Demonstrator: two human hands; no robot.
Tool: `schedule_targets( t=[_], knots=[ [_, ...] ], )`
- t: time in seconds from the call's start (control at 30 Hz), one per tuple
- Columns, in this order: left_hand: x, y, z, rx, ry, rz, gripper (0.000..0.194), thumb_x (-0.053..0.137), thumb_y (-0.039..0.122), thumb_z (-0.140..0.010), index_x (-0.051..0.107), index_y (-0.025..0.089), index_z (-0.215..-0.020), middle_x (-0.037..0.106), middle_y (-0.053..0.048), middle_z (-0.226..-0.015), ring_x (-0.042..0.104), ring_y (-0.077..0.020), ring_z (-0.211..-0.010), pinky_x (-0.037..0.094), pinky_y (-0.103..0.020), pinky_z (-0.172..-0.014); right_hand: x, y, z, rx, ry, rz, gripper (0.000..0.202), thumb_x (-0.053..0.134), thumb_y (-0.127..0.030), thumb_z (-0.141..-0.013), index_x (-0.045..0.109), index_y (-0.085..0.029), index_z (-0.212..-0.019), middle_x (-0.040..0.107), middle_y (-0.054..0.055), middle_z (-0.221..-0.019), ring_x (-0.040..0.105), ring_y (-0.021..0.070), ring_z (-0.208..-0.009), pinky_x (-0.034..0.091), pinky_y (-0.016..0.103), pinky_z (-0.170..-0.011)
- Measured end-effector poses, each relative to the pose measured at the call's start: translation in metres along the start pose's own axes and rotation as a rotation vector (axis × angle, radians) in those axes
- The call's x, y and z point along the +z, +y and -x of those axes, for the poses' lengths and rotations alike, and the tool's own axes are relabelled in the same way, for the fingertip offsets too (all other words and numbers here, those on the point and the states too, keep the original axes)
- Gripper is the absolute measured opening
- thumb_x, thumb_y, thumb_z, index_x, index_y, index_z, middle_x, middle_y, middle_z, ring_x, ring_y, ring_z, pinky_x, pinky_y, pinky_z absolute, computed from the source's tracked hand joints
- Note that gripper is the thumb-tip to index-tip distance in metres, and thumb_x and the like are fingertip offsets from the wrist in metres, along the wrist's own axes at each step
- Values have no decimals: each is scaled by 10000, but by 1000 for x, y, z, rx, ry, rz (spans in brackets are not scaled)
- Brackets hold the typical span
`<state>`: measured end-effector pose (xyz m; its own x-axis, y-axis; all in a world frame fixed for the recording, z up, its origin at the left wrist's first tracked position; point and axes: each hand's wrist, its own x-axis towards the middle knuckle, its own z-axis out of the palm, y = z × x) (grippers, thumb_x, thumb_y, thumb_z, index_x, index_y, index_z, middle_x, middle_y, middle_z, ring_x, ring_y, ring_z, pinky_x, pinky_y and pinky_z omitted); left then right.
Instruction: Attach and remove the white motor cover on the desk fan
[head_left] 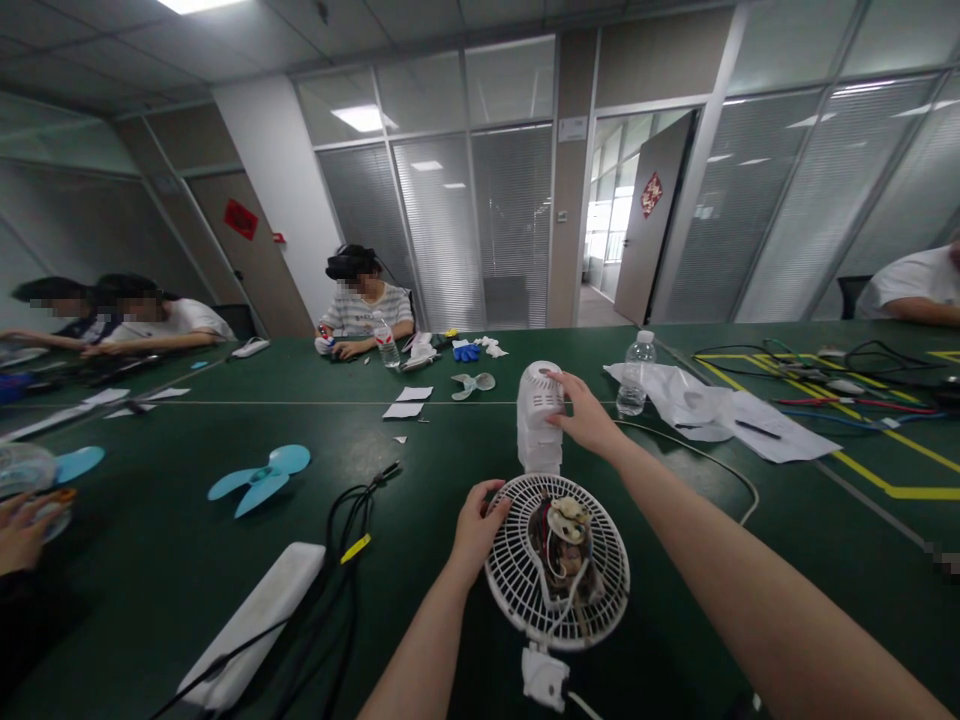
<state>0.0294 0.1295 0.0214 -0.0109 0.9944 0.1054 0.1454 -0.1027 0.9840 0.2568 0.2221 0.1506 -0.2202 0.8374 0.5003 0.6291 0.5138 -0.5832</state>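
A white fan grille (514, 570) lies on the green table in front of me, with the bare motor and wiring (566, 545) exposed at its middle. My left hand (478, 530) is at the grille's upper left rim, thumb and fingers curled around the edge. Just beyond the grille stands a white slotted plastic motor cover (538, 430). My right hand (589, 415) grips this cover from the right, fingers near its top and thumb lower down. Below the grille is a white bracket (545, 676) with a pale cord.
A blue fan blade (262, 480), a white power strip (259, 620) and black cables (352, 520) lie left. Farther off are a pale fan blade (472, 385), a water bottle (636, 375) and papers (780, 425). Other people sit around the table; a co-worker's hand (26, 530) shows at left.
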Motion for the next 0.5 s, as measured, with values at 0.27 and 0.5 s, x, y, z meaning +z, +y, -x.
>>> schedule_targets(
  t=[0.27,0.5],
  knots=[
    [0,0,0,8,5,5,389,657,457,-770,646,219,-1078,690,-57,-933,653,-201,-798,517,-342,-761,-10,-8,1,2,47,-14,709,660,-128,-729,406,-293,-1370,385,68,-1394,416,251,-1296,312,471,-1118],
    [0,-3,-2,7,-3,15,388,659,444,-772,643,210,-1081,692,-64,-952,655,-211,-836,517,-350,-781,-38,-37,6,20,104,-35,705,639,-176,-764,355,-296,-1398,357,77,-1421,450,269,-1270,370,486,-1084]
  ],
)
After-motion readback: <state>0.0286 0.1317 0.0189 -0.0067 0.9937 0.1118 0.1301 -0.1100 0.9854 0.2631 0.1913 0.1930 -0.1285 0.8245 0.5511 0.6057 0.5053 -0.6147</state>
